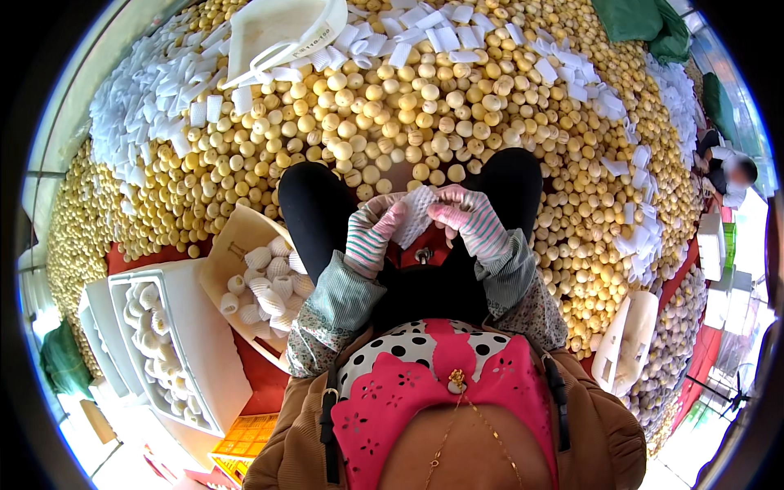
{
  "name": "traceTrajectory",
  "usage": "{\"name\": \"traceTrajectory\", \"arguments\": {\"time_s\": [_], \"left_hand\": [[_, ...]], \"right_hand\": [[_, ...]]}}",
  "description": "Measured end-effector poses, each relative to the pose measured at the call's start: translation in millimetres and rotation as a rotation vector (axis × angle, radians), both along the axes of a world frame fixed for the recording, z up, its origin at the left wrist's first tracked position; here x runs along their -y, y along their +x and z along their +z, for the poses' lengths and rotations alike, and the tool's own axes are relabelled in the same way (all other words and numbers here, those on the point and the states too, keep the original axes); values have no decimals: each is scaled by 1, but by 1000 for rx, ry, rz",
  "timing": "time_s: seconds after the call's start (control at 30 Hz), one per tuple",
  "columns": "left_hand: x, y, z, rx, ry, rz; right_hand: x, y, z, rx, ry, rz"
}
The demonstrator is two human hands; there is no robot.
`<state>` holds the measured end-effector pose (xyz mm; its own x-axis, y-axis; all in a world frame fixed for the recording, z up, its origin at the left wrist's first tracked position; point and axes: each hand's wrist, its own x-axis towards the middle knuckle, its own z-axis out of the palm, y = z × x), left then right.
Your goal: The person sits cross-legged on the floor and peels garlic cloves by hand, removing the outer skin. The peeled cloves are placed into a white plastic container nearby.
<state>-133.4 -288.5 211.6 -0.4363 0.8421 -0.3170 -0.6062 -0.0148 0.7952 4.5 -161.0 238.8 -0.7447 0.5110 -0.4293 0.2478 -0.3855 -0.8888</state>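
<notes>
Between my knees, my left hand (375,229) and my right hand (468,220), both in striped fingerless gloves, hold a white foam net sleeve (416,214) from its two sides. Whether a fruit is inside the sleeve I cannot tell. A great spread of round yellow fruit (380,113) lies before my knees. Beside my left knee, a beige plastic basket (226,223) holds many fruits in foam net sleeves (269,300).
White foam boxes (208,343) with sleeved fruit and an orange crate (245,435) stand at left. Loose foam sleeves (153,98) lie across the fruit. A white basket (245,37) is ahead, another container (625,343) at right. A person (729,168) sits far right.
</notes>
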Motion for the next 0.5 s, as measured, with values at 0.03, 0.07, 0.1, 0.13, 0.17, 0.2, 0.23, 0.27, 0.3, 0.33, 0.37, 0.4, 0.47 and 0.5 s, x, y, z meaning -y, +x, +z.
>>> {"name": "traceTrajectory", "arguments": {"time_s": [0.03, 0.07, 0.1, 0.13, 0.17, 0.2, 0.23, 0.27, 0.3, 0.33, 0.37, 0.4, 0.47, 0.5], "left_hand": [[-1, 1, -2, -9, -22, -11], [-2, 4, -2, -6, -49, 6], [-3, 4, -4, -27, -51, 5], [-4, 3, -8, -48, -52, 2], [-5, 3, -10, -68, -54, -1], [-8, 5, -10, -45, -71, 15], [-11, 6, -11, -37, -72, 6], [-13, 5, -11, -29, -72, -1], [-14, 6, -13, -19, -72, -8], [-16, 7, -15, -23, -66, -2], [-17, 7, -16, -26, -60, 6], [-17, 7, -17, -31, -57, 13], [-17, 8, -16, -53, -45, 21], [-16, 9, -17, -46, -24, 29]], "right_hand": [[-1, 1, -2, -6, -8, -33], [-2, 3, -4, -11, -16, -69], [-2, 3, -5, -19, -25, -98], [0, 2, -3, -23, -39, -137], [1, 3, -5, -27, -22, -155], [1, 5, -8, -29, -2, -172], [1, 6, -10, -32, 18, -188], [-1, 9, -8, -35, -24, -156], [-3, 13, -5, -36, -64, -124], [-5, 17, -4, -37, -105, -91], [-5, 18, -6, -40, -115, -82], [-5, 18, -8, -44, -127, -73], [-7, 19, -10, -54, -159, -47], [-8, 19, -12, -61, -179, -28]]}}
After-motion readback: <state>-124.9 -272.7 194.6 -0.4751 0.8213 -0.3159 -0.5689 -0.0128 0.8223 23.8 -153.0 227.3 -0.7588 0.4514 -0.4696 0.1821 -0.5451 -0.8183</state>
